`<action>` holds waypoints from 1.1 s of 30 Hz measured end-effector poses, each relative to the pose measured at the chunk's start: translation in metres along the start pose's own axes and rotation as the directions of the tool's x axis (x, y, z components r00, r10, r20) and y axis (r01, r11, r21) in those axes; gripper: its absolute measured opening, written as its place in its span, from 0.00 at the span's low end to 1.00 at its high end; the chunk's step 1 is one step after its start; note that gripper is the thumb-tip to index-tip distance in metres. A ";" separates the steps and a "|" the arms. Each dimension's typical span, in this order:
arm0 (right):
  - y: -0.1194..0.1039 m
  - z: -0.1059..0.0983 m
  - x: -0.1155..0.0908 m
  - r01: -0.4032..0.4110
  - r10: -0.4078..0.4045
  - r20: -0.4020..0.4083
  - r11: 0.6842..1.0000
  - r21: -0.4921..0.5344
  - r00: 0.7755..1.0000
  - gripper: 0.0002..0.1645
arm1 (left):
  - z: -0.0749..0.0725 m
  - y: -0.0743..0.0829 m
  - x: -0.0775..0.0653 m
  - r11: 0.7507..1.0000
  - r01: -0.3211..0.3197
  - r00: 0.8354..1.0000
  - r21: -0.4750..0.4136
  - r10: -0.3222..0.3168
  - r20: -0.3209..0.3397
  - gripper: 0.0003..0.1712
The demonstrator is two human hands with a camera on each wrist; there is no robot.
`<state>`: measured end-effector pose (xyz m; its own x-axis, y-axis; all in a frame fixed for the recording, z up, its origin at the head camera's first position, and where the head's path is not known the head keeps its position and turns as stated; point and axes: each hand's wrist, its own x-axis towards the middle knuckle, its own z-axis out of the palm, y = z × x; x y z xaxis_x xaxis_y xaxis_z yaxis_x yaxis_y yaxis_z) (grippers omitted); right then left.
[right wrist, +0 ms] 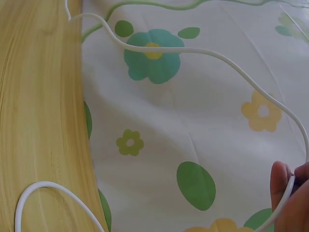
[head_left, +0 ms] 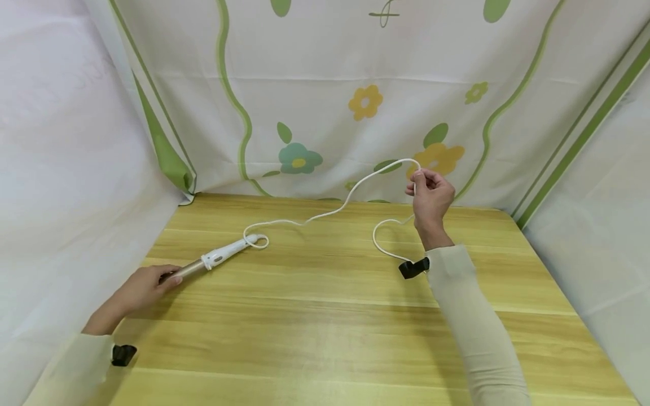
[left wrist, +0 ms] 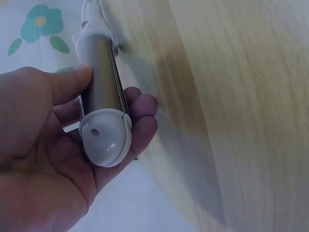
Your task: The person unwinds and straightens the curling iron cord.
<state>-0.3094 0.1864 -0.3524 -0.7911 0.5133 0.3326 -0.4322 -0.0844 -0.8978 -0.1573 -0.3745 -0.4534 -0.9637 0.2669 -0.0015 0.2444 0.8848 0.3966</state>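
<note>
A curling iron with a white handle (head_left: 227, 253) and a gold-brown barrel (left wrist: 103, 77) lies at the left of the table, its cord end pointing away to the right. My left hand (head_left: 147, 286) holds it by the barrel, thumb on one side and fingers curled beneath, near the white rounded tip (left wrist: 106, 137). From the handle a white cord (head_left: 325, 215) loops and runs across to the right, rising off the table. My right hand (head_left: 431, 194) pinches this cord between thumb and fingers, raised near the back edge. Below that hand the cord falls back onto the table in a curve.
The wooden table (head_left: 304, 327) reaches back to a white cloth (head_left: 315, 101) printed with flowers and green lines. White cloth walls (head_left: 599, 169) stand at the left and right. Each wrist carries a small black camera mount (head_left: 413, 268).
</note>
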 end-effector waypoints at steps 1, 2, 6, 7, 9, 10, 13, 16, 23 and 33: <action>0.000 -0.001 0.000 -0.005 0.005 -0.006 1.000 0.008 1.000 0.05 | 0.000 0.001 0.000 1.000 0.005 1.000 0.013 -0.005 -0.005 0.22; 0.000 -0.002 0.001 -0.008 0.008 -0.012 1.000 0.010 1.000 0.05 | 0.000 0.002 -0.001 1.000 0.009 1.000 0.025 -0.009 -0.008 0.22; -0.001 -0.008 0.006 -0.007 0.008 -0.035 1.000 0.017 0.999 0.05 | -0.001 0.005 -0.002 0.997 0.048 0.999 0.056 -0.048 -0.008 0.22; -0.001 -0.009 0.007 -0.008 0.009 -0.040 1.000 0.020 0.999 0.05 | -0.001 0.006 -0.003 0.997 0.055 0.998 0.063 -0.054 -0.011 0.22; -0.001 -0.012 0.010 -0.003 0.004 -0.049 1.000 0.019 0.999 0.05 | 0.000 0.007 -0.003 0.995 0.065 0.998 0.069 -0.065 -0.014 0.23; -0.001 -0.013 0.010 -0.004 0.006 -0.051 1.000 0.023 0.999 0.05 | 0.000 0.008 -0.003 0.995 0.070 0.997 0.073 -0.069 -0.018 0.23; -0.001 -0.016 0.012 -0.012 0.014 -0.053 0.999 0.031 0.998 0.05 | 0.001 0.012 -0.002 0.992 0.089 0.996 0.088 -0.087 -0.032 0.22; 0.000 -0.017 0.012 -0.022 0.023 -0.048 0.999 0.031 0.999 0.04 | 0.001 0.017 -0.002 0.986 0.116 0.993 0.119 -0.112 -0.035 0.21; 0.008 -0.011 0.008 -0.019 0.019 -0.029 1.000 0.009 0.999 0.04 | 0.004 0.029 -0.006 0.970 0.176 0.983 0.167 -0.182 0.025 0.19; 0.041 0.020 -0.033 0.180 -0.065 0.326 0.924 -0.337 0.943 0.10 | 0.014 0.035 -0.005 0.971 0.231 0.971 0.064 -0.234 0.049 0.18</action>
<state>-0.3092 0.1491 -0.3946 -0.8594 0.2107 0.4659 -0.3959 0.3023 -0.8671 -0.1428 -0.3393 -0.4523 -0.9877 0.0707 -0.1396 0.0216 0.9452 0.3258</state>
